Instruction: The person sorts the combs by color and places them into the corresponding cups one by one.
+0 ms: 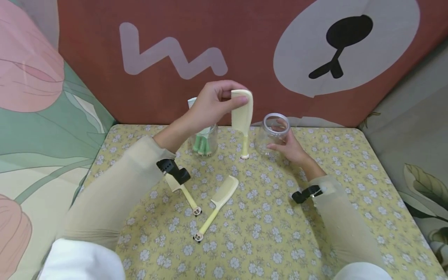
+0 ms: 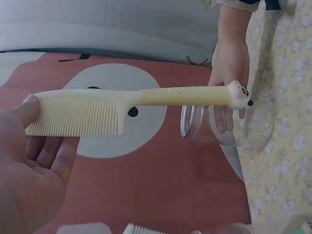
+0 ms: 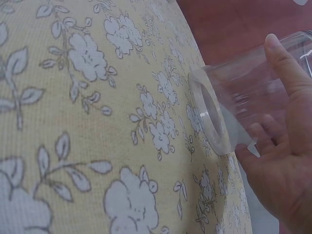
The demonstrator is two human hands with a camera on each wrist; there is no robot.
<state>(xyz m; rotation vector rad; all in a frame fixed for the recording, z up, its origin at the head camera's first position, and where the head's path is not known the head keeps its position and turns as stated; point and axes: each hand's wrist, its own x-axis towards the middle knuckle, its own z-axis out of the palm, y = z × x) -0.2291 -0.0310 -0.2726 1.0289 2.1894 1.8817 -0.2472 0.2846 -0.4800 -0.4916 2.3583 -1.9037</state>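
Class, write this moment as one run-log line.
left hand: pinches comb, handle down | right hand: holds empty jar on table | two combs lying loose | second jar: green items inside

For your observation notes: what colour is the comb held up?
Pale cream-yellow comb, clearest in left wrist view.

No readable text, label, brand or number shows anywhere.

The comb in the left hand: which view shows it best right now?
The left wrist view: the comb lies full length across the frame, teeth and animal-head handle tip clear, pinched by the left hand. The head view shows it smaller, hanging handle-down beside the clear jar. The right wrist view does not show it.
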